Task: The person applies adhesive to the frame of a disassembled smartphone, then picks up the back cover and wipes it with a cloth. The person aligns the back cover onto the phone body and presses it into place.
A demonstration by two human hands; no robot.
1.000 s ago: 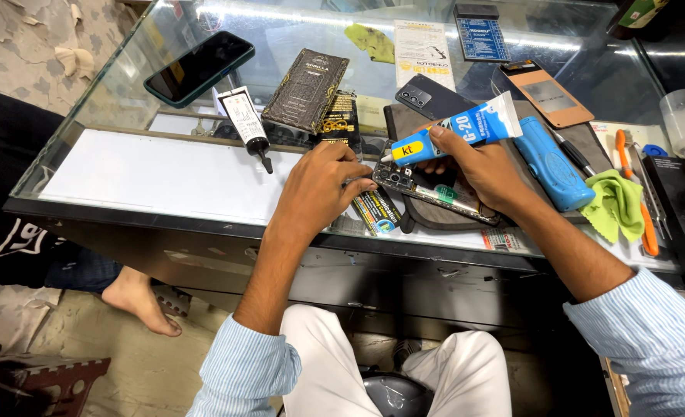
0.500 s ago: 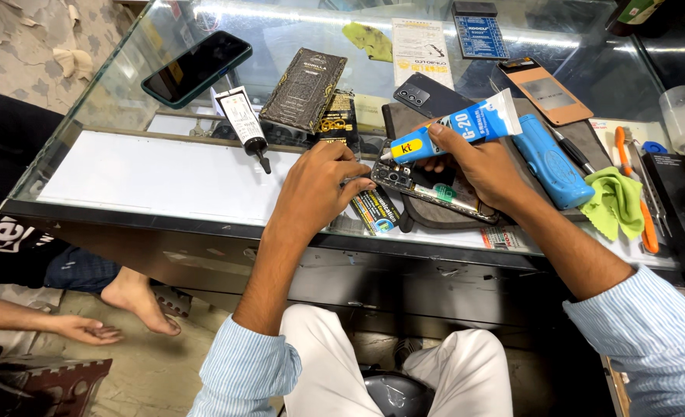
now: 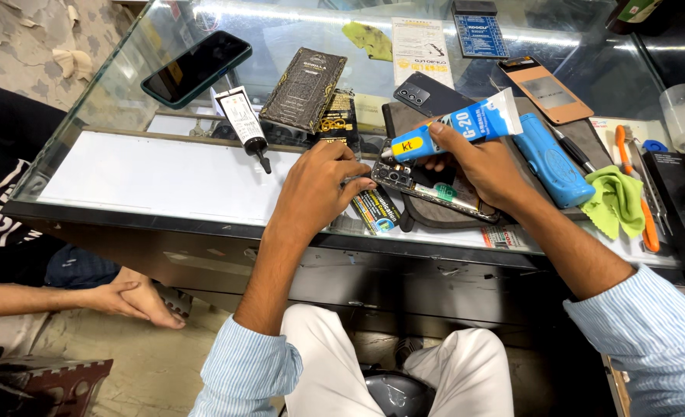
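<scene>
Little has changed at center frame: the right hand (image 3: 485, 166) still grips the blue tube (image 3: 466, 127), nozzle on the opened phone (image 3: 423, 185), while the left hand (image 3: 319, 185), fingers curled, steadies the phone's left edge on the desk (image 3: 165, 177). At lower left another person's hands (image 3: 130, 297) have come into view.

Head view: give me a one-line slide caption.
Right hand holds a blue glue tube over an opened phone that the left hand steadies on a glass counter.
</scene>
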